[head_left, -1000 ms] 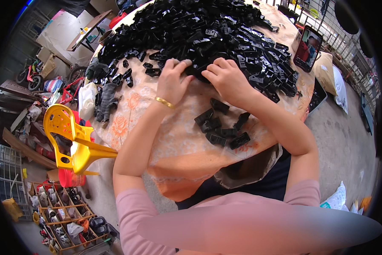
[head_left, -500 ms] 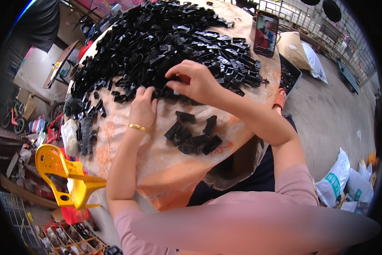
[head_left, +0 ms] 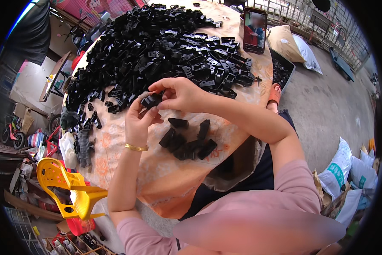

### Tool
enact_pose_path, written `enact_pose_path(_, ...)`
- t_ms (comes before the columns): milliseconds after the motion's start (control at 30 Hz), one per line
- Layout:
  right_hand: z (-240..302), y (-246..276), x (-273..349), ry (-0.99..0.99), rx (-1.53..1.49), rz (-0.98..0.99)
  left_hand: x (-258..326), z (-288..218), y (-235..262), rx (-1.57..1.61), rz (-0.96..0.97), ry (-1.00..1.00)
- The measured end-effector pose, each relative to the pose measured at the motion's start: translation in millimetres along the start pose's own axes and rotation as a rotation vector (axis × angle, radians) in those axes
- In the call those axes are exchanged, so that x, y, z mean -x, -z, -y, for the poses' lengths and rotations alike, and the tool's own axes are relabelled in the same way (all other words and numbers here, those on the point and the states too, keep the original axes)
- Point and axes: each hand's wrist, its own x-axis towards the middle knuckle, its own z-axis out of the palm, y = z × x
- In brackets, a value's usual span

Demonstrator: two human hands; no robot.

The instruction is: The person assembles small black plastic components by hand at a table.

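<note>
Between my two hands is a small black plastic part, pinched by the fingers of both just above the table. My left hand, with a gold bracelet at its wrist, grips it from the near left. My right hand holds it from the right with thumb and forefinger. Behind them a large heap of similar black plastic parts covers the far table. Nearer to me, below my right hand, several black parts lie in a loose group on the orange flowered tablecloth.
A phone stands upright at the table's far right. Beyond the right edge is a dark tray of black parts. A yellow chair stands at the left, and an open brown container sits below the table's near edge. Filled sacks lie on the floor at right.
Both hands have come together, from the heap's near edge to a single black part now held between them. My right hand has moved left and down. The view has shifted slightly.
</note>
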Motion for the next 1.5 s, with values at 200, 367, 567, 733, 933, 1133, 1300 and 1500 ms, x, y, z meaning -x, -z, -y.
enact_pose_path(200,11.2,1.0,4.1,0.105,0.182,-0.029,4.8,-3.9,-1.3,0.178,-0.007,-0.083)
enact_pose_path(367,10.1,-2.4,5.0,0.374,0.208,-0.099,2.2,-6.1,4.3,-0.087,-0.094,-0.128)
enact_pose_path(567,9.4,-1.7,10.3,0.38,0.301,-0.028,4.0,-8.2,2.5,-0.177,-0.094,-0.08)
enact_pose_path(733,16.1,-9.9,12.6,0.422,0.383,-0.036,7.9,-9.6,8.6,-0.247,-0.119,-0.075)
enact_pose_path(933,18.2,-8.1,14.2,0.526,0.574,-0.13,7.1,-10.4,-7.6,0.028,-0.098,-0.16)
enact_pose_path(1133,18.0,-5.0,8.8,0.053,0.355,-0.055,10.2,-14.9,0.3,-0.008,-0.06,-0.19)
enact_pose_path(1300,23.8,5.1,6.8,0.034,0.44,0.086,10.4,-23.5,2.8,-0.082,0.006,-0.208)
enact_pose_path(1500,17.0,40.3,-1.6,0.17,0.606,0.011,15.1,-33.9,16.0,-0.917,0.406,-0.038)
